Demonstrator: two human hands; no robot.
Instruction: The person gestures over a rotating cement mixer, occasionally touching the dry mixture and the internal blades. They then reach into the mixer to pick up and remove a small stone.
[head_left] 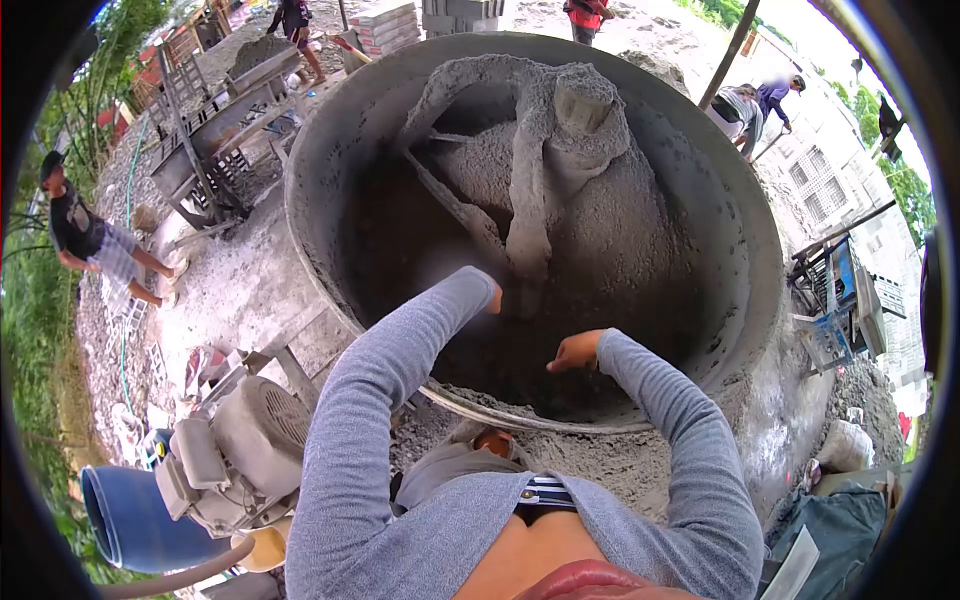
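A large round mixing drum, its wall caked with cement, fills the middle of the view. Inside stand a coated mixer arm and a central hub, with a heap of grey mix beside them. My left hand reaches over the drum below the mixer arm; most of it is hidden by the grey sleeve, and what it holds, if anything, is not visible. My right hand is over the near part of the drum, its fingers bent and pointing left, partly hidden; whether it holds anything is unclear.
A motor and a blue barrel stand at the lower left. A person walks at the left; others are behind the drum. Metal frames stand at upper left, a blue machine at right, a dark tarp at lower right.
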